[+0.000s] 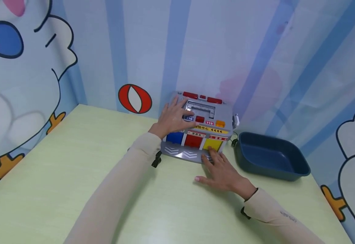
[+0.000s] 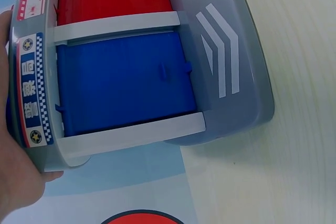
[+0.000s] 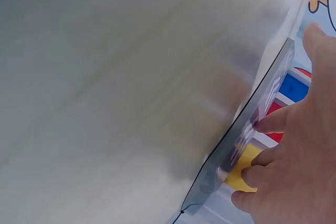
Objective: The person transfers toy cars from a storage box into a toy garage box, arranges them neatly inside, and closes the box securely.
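Note:
A grey toy garage stands against the back wall, with a carrying handle and red and orange blocks on its roof. Along its front are a blue door, a red door and a yellow door, all down. My left hand rests on the roof's left part, its fingers spread. At the lower right front is my right hand, fingers extended toward the yellow door and the grey ramp. Whether those fingertips press the door is hard to tell.
A dark blue plastic tub sits to the right of the garage. Behind the pale table hangs a striped cartoon cloth. A short black cord lies between garage and tub.

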`<control>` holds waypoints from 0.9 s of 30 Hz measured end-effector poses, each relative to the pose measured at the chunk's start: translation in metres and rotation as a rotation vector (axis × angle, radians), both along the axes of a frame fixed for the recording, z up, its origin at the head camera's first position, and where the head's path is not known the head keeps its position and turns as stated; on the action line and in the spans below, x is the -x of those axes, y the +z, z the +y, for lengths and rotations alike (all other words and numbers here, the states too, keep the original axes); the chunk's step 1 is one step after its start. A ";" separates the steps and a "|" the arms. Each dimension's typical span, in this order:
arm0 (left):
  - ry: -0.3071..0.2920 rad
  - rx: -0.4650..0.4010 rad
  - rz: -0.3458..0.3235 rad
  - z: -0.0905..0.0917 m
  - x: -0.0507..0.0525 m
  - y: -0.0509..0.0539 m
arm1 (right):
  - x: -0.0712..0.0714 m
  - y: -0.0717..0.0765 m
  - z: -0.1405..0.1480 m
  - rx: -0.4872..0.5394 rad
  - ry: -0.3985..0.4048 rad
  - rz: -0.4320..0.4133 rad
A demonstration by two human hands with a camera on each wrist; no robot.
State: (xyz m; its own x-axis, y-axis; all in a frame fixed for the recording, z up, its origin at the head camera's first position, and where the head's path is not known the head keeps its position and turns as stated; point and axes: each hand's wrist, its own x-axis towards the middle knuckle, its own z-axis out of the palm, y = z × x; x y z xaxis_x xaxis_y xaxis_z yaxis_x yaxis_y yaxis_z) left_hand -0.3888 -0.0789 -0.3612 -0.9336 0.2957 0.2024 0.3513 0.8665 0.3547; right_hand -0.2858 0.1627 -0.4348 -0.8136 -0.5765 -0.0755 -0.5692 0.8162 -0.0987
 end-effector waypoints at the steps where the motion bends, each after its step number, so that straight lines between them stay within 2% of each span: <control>1: 0.002 0.001 0.000 0.000 0.000 -0.001 | 0.000 0.000 0.000 0.002 -0.001 -0.001; 9: 0.009 -0.026 -0.013 -0.002 0.001 -0.006 | 0.003 -0.001 0.001 0.019 -0.006 -0.043; 19: -0.021 0.006 -0.008 0.007 0.008 -0.009 | 0.006 0.001 0.010 0.058 -0.039 -0.105; 23: -0.026 0.033 -0.012 0.008 0.010 -0.013 | 0.003 0.008 0.014 0.094 -0.056 -0.150; 27: -0.013 0.030 -0.021 0.001 0.008 -0.017 | -0.002 0.023 0.018 0.136 -0.071 -0.188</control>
